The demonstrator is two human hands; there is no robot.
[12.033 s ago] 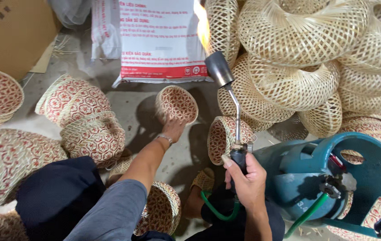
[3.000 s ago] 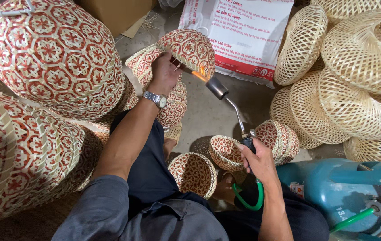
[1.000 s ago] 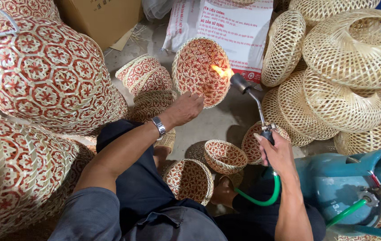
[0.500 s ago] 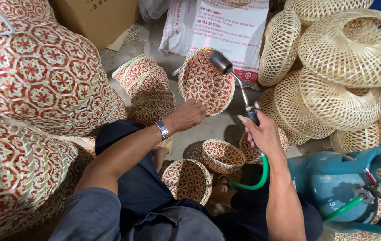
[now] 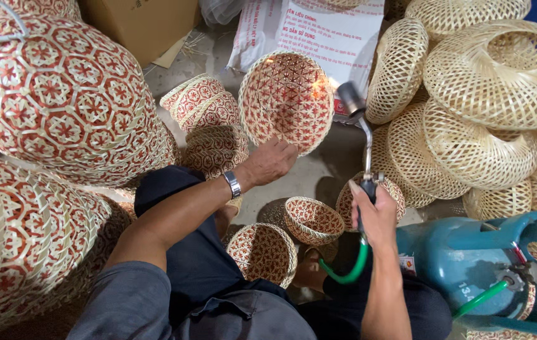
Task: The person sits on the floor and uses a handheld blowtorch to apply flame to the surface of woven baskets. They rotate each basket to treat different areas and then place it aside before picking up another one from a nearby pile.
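My left hand (image 5: 272, 162) grips the lower rim of a red-and-cream woven basket (image 5: 288, 101), tilted so its open inside faces me. My right hand (image 5: 374, 215) is closed around the handle of a gas torch (image 5: 361, 126). The torch's nozzle points up at the basket's right rim, where a small flame glows. A green hose (image 5: 347, 272) runs from the torch handle down past my wrist toward the teal gas cylinder (image 5: 469, 264) at the lower right.
Large red-patterned woven shades (image 5: 54, 101) fill the left. Small red-patterned baskets (image 5: 312, 219) lie by my knees and behind the held basket. A heap of plain pale woven baskets (image 5: 488, 82) is at the right. A printed white sack (image 5: 331, 31) and a cardboard box (image 5: 136, 22) lie beyond.
The basket has been turned so its inside now faces me. The torch swung right and now flames at its right rim. My right hand dropped lower.
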